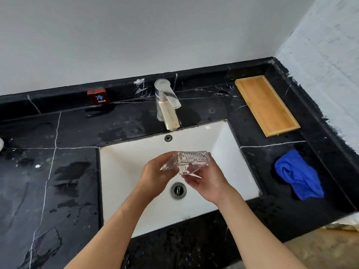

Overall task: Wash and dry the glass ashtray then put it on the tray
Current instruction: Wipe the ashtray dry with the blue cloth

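Observation:
A square ribbed glass ashtray (187, 161) is held tilted over the middle of the white sink (124, 160). My left hand (155, 174) grips its left side. My right hand (208, 183) supports it from below on the right, fingers under the glass. The wooden tray (267, 104) lies on the black counter at the back right, with nothing on it. A crumpled blue cloth (299, 174) rests on the counter to the right of the sink. No water runs from the chrome tap (168, 103).
The black marble counter (58, 152) shows wet patches on the left of the sink. A small dark "COLD" sign (99, 97) stands at the back left. The sink drain (178, 190) lies just below my hands. A wall corner closes the right side.

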